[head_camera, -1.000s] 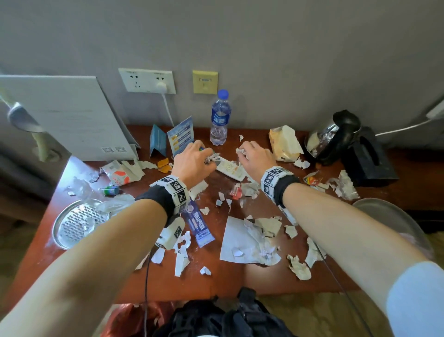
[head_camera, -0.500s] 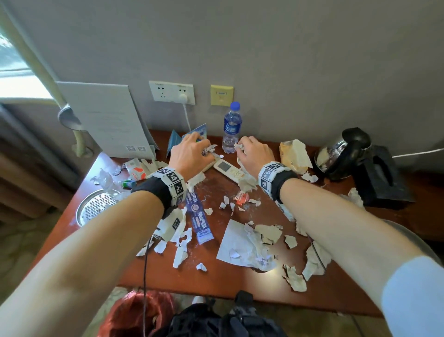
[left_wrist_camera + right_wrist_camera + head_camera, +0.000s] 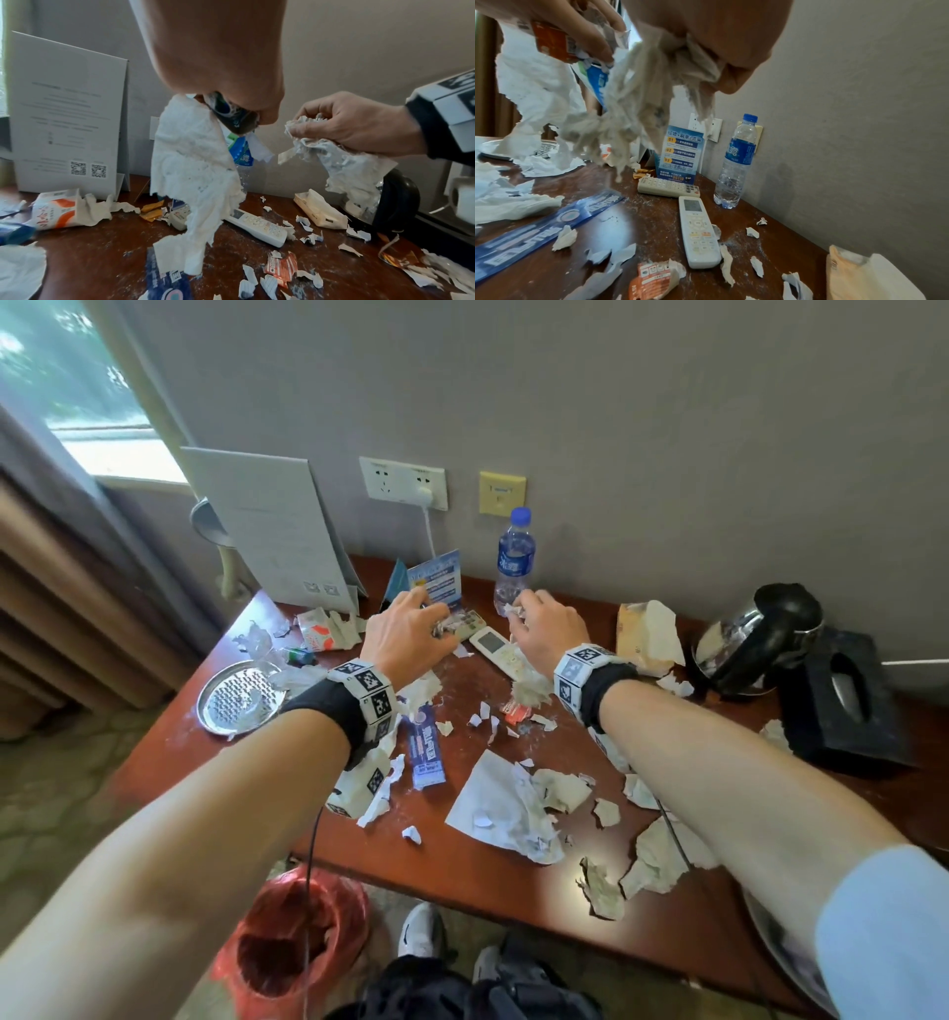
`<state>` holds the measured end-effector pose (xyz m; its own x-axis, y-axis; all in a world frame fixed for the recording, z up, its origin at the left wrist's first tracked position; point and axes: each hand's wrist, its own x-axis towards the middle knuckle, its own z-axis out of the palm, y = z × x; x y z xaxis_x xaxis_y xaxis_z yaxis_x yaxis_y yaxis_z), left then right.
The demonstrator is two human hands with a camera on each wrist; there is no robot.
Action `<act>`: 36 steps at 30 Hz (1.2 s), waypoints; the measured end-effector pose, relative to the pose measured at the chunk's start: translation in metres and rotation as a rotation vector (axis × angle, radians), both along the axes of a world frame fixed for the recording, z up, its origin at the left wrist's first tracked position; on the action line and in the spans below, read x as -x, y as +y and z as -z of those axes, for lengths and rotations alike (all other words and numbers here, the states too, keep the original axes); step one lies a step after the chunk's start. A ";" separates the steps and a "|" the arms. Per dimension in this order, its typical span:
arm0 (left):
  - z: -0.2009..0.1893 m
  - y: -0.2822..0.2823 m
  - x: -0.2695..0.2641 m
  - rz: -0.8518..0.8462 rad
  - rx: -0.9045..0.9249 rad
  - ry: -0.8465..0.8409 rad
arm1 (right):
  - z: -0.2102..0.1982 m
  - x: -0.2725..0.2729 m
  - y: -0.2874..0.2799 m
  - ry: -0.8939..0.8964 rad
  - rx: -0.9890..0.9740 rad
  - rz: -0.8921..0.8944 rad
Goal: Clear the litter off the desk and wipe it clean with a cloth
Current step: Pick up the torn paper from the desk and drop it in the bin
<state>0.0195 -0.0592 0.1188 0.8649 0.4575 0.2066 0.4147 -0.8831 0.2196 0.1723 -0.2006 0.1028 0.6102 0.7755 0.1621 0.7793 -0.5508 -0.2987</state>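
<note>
Standing against a grey wall (image 3: 667,428) beside a curtained window (image 3: 61,392), the red-brown desk (image 3: 318,824) is strewn with torn paper scraps (image 3: 513,803). Raised above its far side, the left hand (image 3: 405,634) clutches a white tissue (image 3: 195,172) and wrappers. Just beside it, the right hand (image 3: 547,629) grips crumpled paper (image 3: 639,105).

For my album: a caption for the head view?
Both hands clutch torn tissue above a littered red-brown wooden desk.
</note>
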 end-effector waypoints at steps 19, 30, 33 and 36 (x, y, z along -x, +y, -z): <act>-0.009 0.027 0.130 -0.266 0.025 -0.054 | -0.012 0.106 0.078 0.041 -0.018 -0.270; 0.005 0.064 0.291 -0.448 0.046 -0.073 | -0.002 0.269 0.139 0.065 0.058 -0.381; 0.018 0.076 0.337 -0.452 0.083 -0.070 | 0.007 0.319 0.150 0.079 0.084 -0.390; 0.031 0.082 0.378 -0.455 0.107 -0.066 | 0.019 0.366 0.160 0.093 0.081 -0.400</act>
<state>-0.3585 0.0233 0.0882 0.5582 0.8087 0.1855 0.7366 -0.5859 0.3378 -0.1933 -0.0406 0.0837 0.2671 0.9624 0.0489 0.9085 -0.2345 -0.3459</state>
